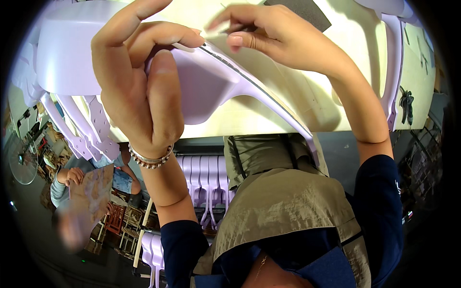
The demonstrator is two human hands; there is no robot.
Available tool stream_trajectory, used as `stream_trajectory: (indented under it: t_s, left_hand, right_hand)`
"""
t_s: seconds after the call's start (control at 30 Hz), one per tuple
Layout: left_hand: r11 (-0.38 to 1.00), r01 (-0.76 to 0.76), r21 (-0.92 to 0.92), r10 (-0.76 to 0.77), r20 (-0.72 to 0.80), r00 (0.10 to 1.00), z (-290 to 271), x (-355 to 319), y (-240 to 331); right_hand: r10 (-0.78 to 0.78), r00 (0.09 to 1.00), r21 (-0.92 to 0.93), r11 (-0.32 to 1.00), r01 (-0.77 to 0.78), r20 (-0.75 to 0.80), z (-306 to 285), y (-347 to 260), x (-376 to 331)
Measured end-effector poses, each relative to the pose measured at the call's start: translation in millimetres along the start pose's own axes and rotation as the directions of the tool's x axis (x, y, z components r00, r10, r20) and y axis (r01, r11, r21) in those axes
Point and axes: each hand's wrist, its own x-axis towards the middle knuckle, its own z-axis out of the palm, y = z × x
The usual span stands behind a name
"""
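Nearest to me, at the bottom of the frame, is my own olive vest and dark blue sleeves. Just above, left of centre, my left hand, with a beaded bracelet at the wrist, is closed around the edge of a lilac plastic chair part: thumb pressed on the near face, fingers curled over the top rim. At the top centre my right hand is pinched shut on a small thin tool, its tip resting on the same rim; I cannot tell what kind of tool it is.

The part spans from the upper left down through a long curved leg towards the centre right. I judge it a stiff moulded shell, light for its bulk, smooth and somewhat slippery, with thin edges that could flex or mark. The thick rim, where my left hand sits, looks the safest hold.

Beyond it lies the pale counter, with a dark sheet at the top. More lilac parts are stacked at the left and below the counter. At the lower left another person sits, and a fan stands nearby.
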Motion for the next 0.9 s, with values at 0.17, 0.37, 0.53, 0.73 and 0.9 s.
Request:
stream_trajectory:
  t_s: [0.17,0.37,0.53,0.73,0.9]
  left_hand:
    - [0.999,-0.035,0.002,0.035,-0.003,0.999,-0.1,-0.9,-3.4]
    - [0.999,-0.035,0.026,0.036,-0.047,0.998,2.1,-3.2,-1.9]
    - [0.986,-0.073,0.149,0.062,0.078,0.995,0.7,2.9,-1.0]
    - [0.997,-0.062,-0.049,0.060,-0.038,0.997,-3.5,-4.8,-7.2]
    - [0.990,-0.023,-0.140,-0.008,-0.217,0.976,-7.8,-27.1,9.2]
  right_hand:
    - [0.206,0.976,0.448,0.881,-0.155,-0.066,32.1,-4.3,-7.7]
    - [0.145,0.882,0.226,0.973,-0.045,-0.448,48.2,15.5,30.1]
    - [-0.082,0.420,-0.209,0.941,-0.265,-0.904,57.7,24.7,49.0]
    - [0.302,0.892,0.021,0.949,-0.314,-0.336,69.9,-21.8,-112.8]
    - [0.544,0.822,0.002,0.834,-0.552,-0.171,85.2,-26.7,-140.6]
